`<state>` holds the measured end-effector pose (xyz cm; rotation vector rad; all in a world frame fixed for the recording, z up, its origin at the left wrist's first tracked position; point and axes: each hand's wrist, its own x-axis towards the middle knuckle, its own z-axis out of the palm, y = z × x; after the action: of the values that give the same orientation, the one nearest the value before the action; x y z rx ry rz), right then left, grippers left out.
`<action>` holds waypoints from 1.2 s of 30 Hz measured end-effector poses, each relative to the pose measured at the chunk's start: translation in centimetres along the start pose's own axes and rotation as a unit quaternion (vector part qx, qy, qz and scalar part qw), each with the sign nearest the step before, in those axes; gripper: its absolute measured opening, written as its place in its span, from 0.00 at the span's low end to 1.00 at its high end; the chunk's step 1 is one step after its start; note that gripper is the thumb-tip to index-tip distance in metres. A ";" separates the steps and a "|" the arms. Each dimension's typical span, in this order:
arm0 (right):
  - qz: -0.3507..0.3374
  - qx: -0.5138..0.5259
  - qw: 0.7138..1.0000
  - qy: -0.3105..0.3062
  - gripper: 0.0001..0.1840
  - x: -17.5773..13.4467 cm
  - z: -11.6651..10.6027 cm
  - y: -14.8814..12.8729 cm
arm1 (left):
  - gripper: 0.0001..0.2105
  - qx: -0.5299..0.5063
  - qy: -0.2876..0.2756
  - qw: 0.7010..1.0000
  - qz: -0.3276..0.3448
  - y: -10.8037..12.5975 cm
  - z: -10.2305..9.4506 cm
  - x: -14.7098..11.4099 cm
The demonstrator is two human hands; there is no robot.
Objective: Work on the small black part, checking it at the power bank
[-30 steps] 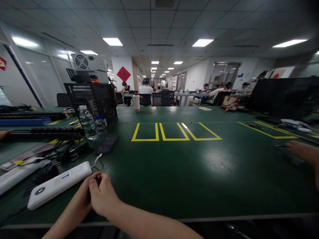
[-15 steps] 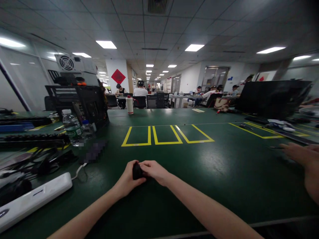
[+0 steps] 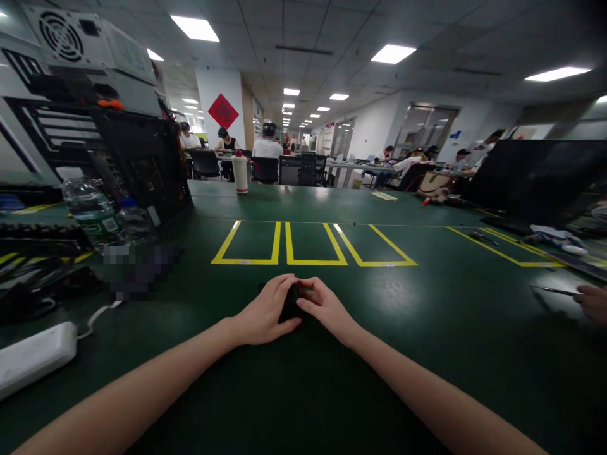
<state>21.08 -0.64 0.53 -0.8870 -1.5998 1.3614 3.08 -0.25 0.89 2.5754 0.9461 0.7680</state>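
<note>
Gripping a small black rounded object (image 3: 290,303) between both hands, just in front of the three yellow tape rectangles (image 3: 313,244) marked on the dark green work table (image 3: 427,354). Left hand (image 3: 263,312) is curling around the object's left side, fingers closed over its top, thumb underneath. Right hand (image 3: 325,307) is meeting it from the right, fingertips pinching the object's right edge, fingers bent, not spread. Object is sitting low, at or just above the table surface; cannot tell whether it is touching. What the object is, cannot tell, mostly hidden by the fingers. Well left of the tape rectangles, a clear plastic water bottle (image 3: 90,212) is standing upright beside a black open computer chassis (image 3: 137,164), with a grey power supply box (image 3: 80,44) on top. Near-left of the rectangles, a white power strip (image 3: 33,357) is lying flat with its white cable (image 3: 97,314) running off it. Behind the rectangles, a white cylindrical bottle with a red cap (image 3: 240,172) is standing upright. Far right of them, another person's hand (image 3: 592,302) is resting at the table edge near a thin dark tool (image 3: 552,290).
</note>
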 end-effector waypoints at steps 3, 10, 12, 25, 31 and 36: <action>-0.018 -0.018 1.000 0.001 0.14 -0.5 0.1 0.0 | 0.31 0.046 -0.004 0.999 0.020 0.4 -0.2 -0.2; -0.005 -0.031 0.999 -0.015 0.16 -0.4 0.5 -0.4 | 0.33 0.036 -0.017 0.999 0.011 -0.2 -0.5 -0.6; -0.012 -0.057 0.998 -0.019 0.19 -0.2 0.8 -0.1 | 0.35 0.019 -0.015 1.000 0.003 -0.7 -0.6 -0.8; -0.014 -0.083 0.994 -0.068 0.20 -0.6 1.2 0.1 | 0.30 0.047 -0.020 0.999 0.016 -1.3 -1.1 -1.0; -0.012 -0.079 0.997 -0.023 0.06 -0.1 1.0 0.1 | 0.32 0.086 -0.007 0.996 0.026 -0.8 -0.7 -0.8; -0.007 -0.078 0.996 -0.031 0.10 -0.2 1.0 0.0 | 0.31 0.112 -0.010 0.993 0.025 -0.6 -0.6 -0.7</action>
<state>20.25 -1.20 0.42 -0.9315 -1.7771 1.2781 1.96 -0.25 0.83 2.8038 1.0178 0.6833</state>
